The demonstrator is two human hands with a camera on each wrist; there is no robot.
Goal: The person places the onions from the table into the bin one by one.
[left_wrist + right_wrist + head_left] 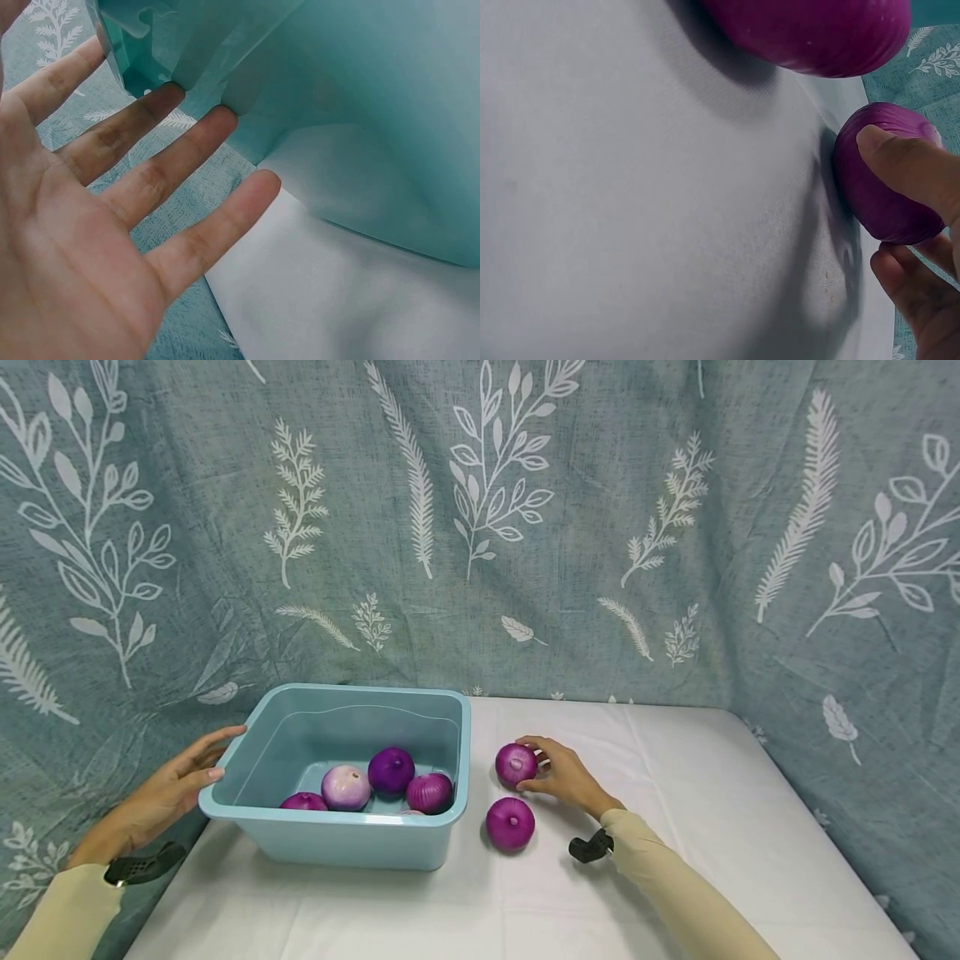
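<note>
On the table's right half, my right hand (562, 774) holds a red onion (516, 765), the thumb on one side and the fingers round the other. The right wrist view shows the thumb (904, 161) lying across this purple onion (885, 180). Just nearer to me sits a second red onion (511, 824), untouched. My left hand (176, 789) rests at the left rim of a light blue plastic tub (337, 839). Its fingers (176, 176) are spread and nearly straight against the tub's outer side. Several onions lie inside the tub, among them a pale one (346, 788) and a dark purple one (392, 772).
A white cloth (637, 743) covers the table under the tub and the loose onions. Behind and at both sides hangs a grey-green curtain (555, 610) with white leaf prints. The tub's left end reaches past the table's left edge.
</note>
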